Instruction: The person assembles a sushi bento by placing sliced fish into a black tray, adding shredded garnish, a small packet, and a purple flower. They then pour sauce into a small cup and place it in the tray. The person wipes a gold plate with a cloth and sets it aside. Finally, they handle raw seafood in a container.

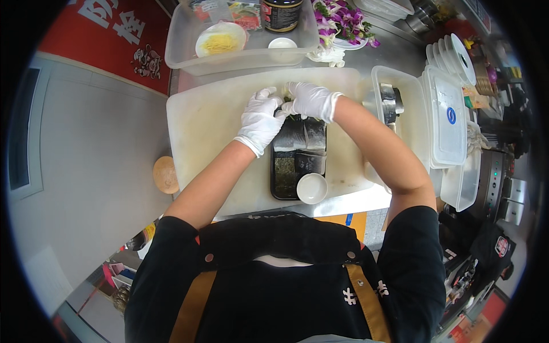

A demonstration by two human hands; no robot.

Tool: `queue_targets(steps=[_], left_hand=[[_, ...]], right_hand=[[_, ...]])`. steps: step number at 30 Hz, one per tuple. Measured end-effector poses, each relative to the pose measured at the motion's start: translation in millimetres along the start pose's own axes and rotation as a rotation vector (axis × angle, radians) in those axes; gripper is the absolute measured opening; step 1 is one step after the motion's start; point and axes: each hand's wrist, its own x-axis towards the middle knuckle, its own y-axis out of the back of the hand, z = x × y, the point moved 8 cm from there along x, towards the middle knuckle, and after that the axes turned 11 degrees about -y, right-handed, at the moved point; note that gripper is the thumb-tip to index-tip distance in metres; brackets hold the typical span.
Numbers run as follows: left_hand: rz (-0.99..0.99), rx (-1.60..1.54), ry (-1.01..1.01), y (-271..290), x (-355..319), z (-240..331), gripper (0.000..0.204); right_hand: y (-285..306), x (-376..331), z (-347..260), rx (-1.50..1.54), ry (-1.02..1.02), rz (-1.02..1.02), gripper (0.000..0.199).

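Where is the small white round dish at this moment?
In the head view, the small white dish sits at the near right corner of the dark rectangular plate on the white cutting board, just below the silver fish slices.

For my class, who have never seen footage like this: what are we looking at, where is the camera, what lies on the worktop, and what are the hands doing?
There is no machine here. A person wears a wide fisheye camera on the head, looking down, so you see their dark apron and both forearms reaching forward, and straight edges bend near the rim.

Both hands wear white gloves. The left hand and right hand meet at the far end of a black rectangular plate, which rests on a white cutting board. On the plate lie silvery fish slices and a small white dish. The fingers press on something green at the plate's far end; what exactly is hidden.

Beyond the board stands a clear plastic tub, with purple orchid flowers beside it. Lidded plastic containers sit to the right.
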Motion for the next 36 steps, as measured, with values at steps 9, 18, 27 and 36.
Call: queue_targets(steps=[9, 18, 27, 36], left_hand=[[0.118, -0.177, -0.065, -9.8, -5.7, -8.2, 0.012], [0.079, -0.274, 0.078, -3.1, -18.1, -9.7, 0.039], [0.134, -0.543, 0.142, -7.6, -27.1, -26.7, 0.036], [0.145, -0.36, 0.015, 17.8, -30.6, -10.7, 0.035]], right_hand=[[234.2, -1.7, 182.3, 0.148, -0.308, 0.826, 0.021], [227.1, 76.3, 194.7, -0.132, -0.317, 0.771, 0.044], [221.2, 89.8, 206.4, -0.057, -0.157, 0.751, 0.034], [217.2, 33.0, 125.2, -0.236, -0.061, 0.856, 0.024]])
